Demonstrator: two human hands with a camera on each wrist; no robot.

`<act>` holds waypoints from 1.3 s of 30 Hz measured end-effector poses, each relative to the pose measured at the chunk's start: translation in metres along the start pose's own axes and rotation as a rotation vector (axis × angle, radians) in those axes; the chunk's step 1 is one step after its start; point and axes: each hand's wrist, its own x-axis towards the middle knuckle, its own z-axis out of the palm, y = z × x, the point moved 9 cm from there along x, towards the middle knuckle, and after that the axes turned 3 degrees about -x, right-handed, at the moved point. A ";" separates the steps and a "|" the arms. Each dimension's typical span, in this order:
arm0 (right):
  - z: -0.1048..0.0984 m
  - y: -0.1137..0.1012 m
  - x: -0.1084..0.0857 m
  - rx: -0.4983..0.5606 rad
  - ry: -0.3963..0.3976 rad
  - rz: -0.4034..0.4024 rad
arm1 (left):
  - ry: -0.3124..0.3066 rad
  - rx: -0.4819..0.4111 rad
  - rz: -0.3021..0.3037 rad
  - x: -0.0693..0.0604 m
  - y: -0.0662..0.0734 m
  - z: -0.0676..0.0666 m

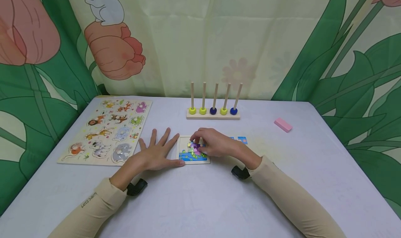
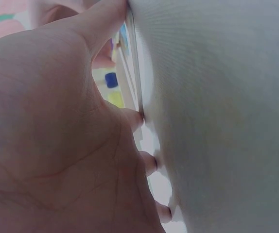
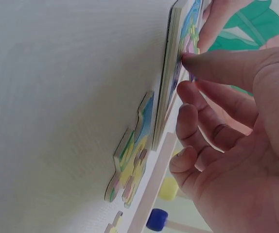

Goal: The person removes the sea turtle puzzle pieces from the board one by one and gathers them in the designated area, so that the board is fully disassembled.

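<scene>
A small jigsaw puzzle in a light wooden frame lies on the table, its lower part a blue scene with yellow-green bits. My left hand lies spread at its left side; the thumb touches the lower left corner and the forefinger reaches the left edge. Over the puzzle, my right hand pinches a purple puzzle piece between thumb and forefinger, low against the board. The other right fingers curl loosely in the right wrist view. Loose puzzle pieces lie just right of the frame, partly hidden by the right hand in the head view.
A large animal puzzle board lies at the left. Behind the small puzzle stands a wooden peg stand with yellow and dark blue beads. A pink block lies at the right rear. A printed curtain hangs behind the table.
</scene>
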 end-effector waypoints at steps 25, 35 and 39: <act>-0.002 -0.004 -0.002 -0.045 0.019 -0.021 | -0.004 -0.008 -0.005 0.000 0.000 0.001; -0.002 0.004 -0.005 -0.019 0.025 0.009 | 0.001 -0.017 0.000 0.000 0.000 0.001; -0.002 0.007 -0.006 -0.007 0.019 0.017 | 0.003 -0.014 -0.005 0.000 -0.001 0.001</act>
